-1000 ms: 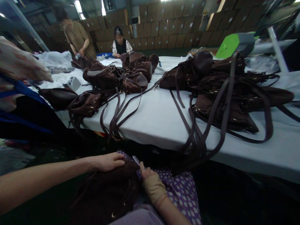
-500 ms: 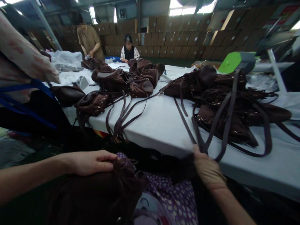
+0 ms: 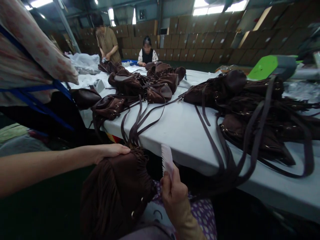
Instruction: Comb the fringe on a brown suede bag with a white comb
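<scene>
The brown bag [image 3: 117,196] sits just in front of the table [image 3: 180,133], its bottom lost in the dark. My left hand [image 3: 110,151] lies open on it. My right hand [image 3: 173,195] grips a white comb [image 3: 167,160], its end hidden in my fist.

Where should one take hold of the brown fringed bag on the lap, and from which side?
Grip the fringed bag at its top edge, from above on the left, where the left hand rests flat. The fringe hangs loose down the front, so a grip there would likely bunch it, and the right hand holds the comb on the right.
</scene>
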